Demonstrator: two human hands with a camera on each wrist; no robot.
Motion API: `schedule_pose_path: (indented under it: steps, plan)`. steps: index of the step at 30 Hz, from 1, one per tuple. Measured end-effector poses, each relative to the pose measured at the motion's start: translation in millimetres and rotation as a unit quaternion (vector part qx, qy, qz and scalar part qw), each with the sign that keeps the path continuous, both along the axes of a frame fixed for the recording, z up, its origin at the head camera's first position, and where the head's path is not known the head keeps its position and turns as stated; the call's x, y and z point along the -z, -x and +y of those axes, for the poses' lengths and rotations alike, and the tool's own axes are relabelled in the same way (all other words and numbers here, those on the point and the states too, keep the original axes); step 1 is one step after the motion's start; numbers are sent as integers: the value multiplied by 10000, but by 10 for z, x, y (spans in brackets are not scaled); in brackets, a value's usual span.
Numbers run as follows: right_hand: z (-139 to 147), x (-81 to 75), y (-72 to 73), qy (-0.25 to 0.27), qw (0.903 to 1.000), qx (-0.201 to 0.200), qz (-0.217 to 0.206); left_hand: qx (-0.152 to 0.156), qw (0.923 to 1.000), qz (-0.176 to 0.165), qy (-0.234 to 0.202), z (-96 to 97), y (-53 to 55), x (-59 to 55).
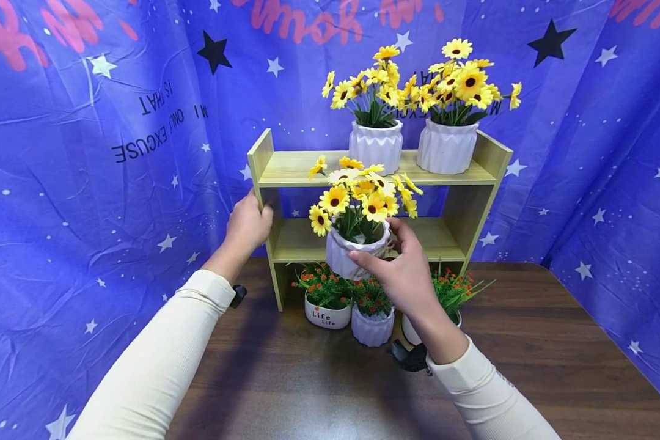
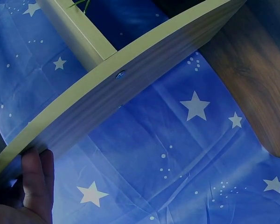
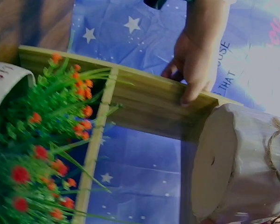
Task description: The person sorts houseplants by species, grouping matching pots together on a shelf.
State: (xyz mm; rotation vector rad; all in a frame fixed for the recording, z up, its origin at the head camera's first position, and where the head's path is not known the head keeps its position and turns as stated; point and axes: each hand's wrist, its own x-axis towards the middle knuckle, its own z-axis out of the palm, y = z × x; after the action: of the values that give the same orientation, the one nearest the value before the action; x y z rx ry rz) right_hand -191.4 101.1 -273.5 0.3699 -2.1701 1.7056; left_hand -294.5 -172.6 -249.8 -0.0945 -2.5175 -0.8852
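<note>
My right hand [image 1: 409, 275] holds a white ribbed flowerpot [image 1: 341, 255] of yellow artificial daisies [image 1: 374, 206], thumb at the front and fingers around the far side. The pot is up in front of the middle level of a wooden shelf [image 1: 302, 177]. In the right wrist view its flat underside [image 3: 214, 163] and a twine bow [image 3: 270, 149] show. My left hand [image 1: 249, 221] grips the shelf's left side panel [image 2: 91, 107], thumb on the inner face and fingers outside. Two similar daisy pots, one left [image 1: 375, 146] and one right [image 1: 447, 146], stand on the top level.
Below the shelf, on the brown wooden table [image 1: 308, 391], stand a white "Life" pot [image 1: 327, 315], a ribbed pot [image 1: 372, 329] and a third pot [image 1: 412, 330] partly behind my right forearm, all with red-orange flowers. A blue star-patterned cloth [image 1: 143, 201] surrounds the table.
</note>
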Motion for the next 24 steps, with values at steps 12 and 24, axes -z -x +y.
schedule_pose_path:
  steps: [12, 24]
  plan:
    - [-10, -400, 94, -332, 9984, 165, 433, 0, 10000, -17, -36, -9, 11, -1]
    - [-114, -807, 280, 37, 9985, -127, 532, 59, 9999, -58, -90, -16, 2, 2]
